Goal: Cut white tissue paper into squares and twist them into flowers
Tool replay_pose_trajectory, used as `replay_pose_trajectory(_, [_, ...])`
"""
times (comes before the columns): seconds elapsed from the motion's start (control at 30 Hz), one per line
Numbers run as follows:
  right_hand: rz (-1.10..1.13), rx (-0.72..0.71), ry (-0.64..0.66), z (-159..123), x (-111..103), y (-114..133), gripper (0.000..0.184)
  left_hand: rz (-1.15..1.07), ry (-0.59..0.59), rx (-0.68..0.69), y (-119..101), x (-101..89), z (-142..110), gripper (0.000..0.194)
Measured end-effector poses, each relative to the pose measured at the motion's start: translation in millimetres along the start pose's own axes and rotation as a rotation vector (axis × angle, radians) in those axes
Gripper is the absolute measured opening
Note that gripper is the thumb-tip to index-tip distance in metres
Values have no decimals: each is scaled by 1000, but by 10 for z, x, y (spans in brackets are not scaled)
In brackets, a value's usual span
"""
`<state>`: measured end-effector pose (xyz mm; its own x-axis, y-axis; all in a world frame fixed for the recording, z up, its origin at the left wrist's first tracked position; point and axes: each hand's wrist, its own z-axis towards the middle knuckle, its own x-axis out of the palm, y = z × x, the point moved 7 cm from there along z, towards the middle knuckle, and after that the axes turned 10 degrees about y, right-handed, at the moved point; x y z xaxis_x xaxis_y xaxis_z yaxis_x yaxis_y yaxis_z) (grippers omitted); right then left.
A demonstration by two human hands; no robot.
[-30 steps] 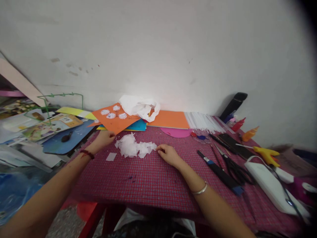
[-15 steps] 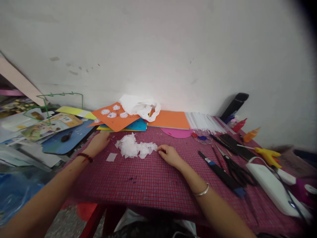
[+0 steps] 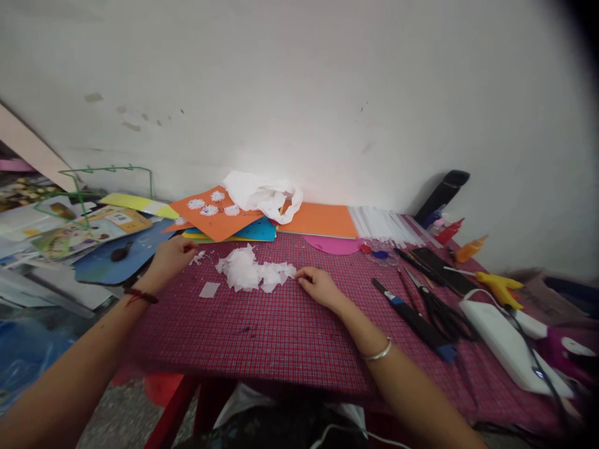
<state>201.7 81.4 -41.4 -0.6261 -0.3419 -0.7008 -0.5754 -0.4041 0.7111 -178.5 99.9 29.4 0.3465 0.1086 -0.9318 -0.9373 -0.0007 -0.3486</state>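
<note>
Centrally, paper scraps (image 3: 243,271), right hand (image 3: 320,288) just beside, left hand (image 3: 169,257) apart

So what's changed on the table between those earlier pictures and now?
The left hand has moved left, away from the white paper pile, and small white scraps now show beside its fingertips. I can't tell whether it let anything go. The right hand stayed at the pile's right end; the pile looks unchanged.
</note>
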Motion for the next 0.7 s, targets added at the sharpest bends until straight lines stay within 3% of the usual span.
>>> replay_pose_trajectory(0.23, [10,-11,-5,-10,-17,28,22,-205,108,172,-1022,144,-224,24])
replay_pose_trajectory(0.33, [20,-18,-2,-11,-17,22,22,-202,92,225,-1235,100,-321,24])
replay_pose_trajectory(0.47, [4,-12,17,-5,-12,7,22,-77,97,213,-1015,46,-468,40])
replay_pose_trajectory(0.6, [-13,-22,18,4,-18,19,22,-5,375,233,-603,268,-573,34])
replay_pose_trajectory(0.7, [-16,-14,19,5,-14,16,22,39,471,222,-386,421,-571,39])
